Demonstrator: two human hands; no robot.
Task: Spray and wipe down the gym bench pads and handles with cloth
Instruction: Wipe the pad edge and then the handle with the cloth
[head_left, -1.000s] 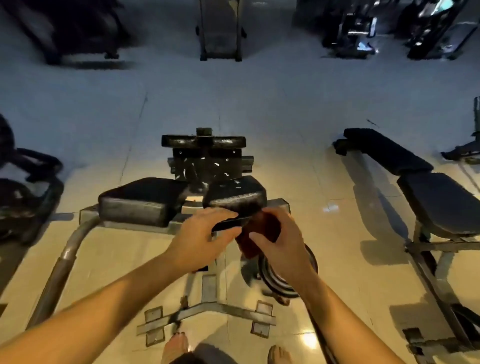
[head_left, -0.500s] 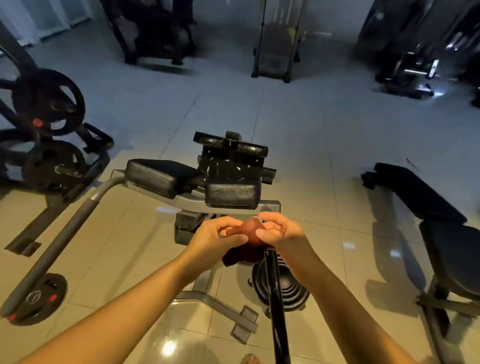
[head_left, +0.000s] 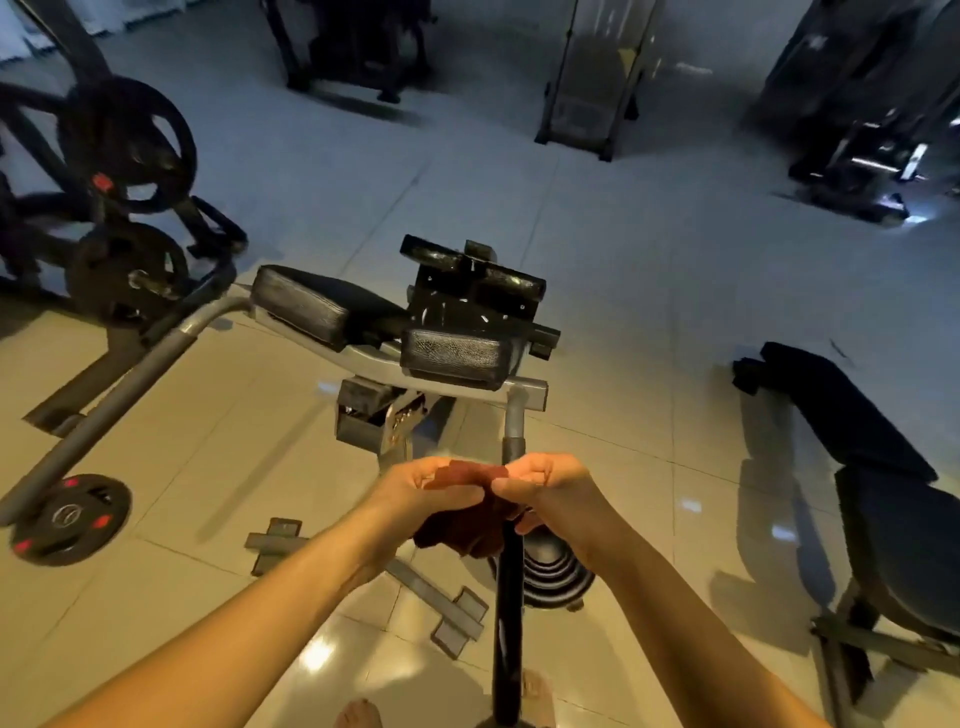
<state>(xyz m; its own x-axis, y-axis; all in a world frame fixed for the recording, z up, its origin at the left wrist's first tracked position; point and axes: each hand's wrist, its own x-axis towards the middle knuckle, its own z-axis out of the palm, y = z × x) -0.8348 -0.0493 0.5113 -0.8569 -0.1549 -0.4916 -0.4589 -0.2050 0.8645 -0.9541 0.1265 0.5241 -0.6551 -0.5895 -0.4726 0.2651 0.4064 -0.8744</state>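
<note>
The cloth (head_left: 460, 525), dark red-brown and bunched up, is held between my two hands at the upper end of the machine's black handle (head_left: 508, 597), the long bar that runs from the grey frame down toward my bare feet (head_left: 358, 714). My left hand (head_left: 421, 493) pinches the cloth's left edge with curled fingers and thumb. My right hand (head_left: 545, 488) is clenched on its right edge, directly over the handle. The cloth lies against the bar and a fold hangs down on the bar's left side. I cannot tell whether it goes all the way around.

Beyond my hands sit the machine's two black pads, the left pad (head_left: 311, 306) longer and angled away, the right pad (head_left: 454, 356) squarer and facing me. Both rest on the grey frame (head_left: 363, 358).

A stack of dark weight plates (head_left: 550, 566) sits on the tiled floor (head_left: 208, 441) just behind the handle, under my right wrist. On the floor to my left lies a black plate (head_left: 67, 517) with red marks and a round emblem in its centre, too blurred to read. Further left, plates hang on a dark rack (head_left: 124, 140). To my right stands a black padded bench (head_left: 857, 431), well apart from the machine.
</note>
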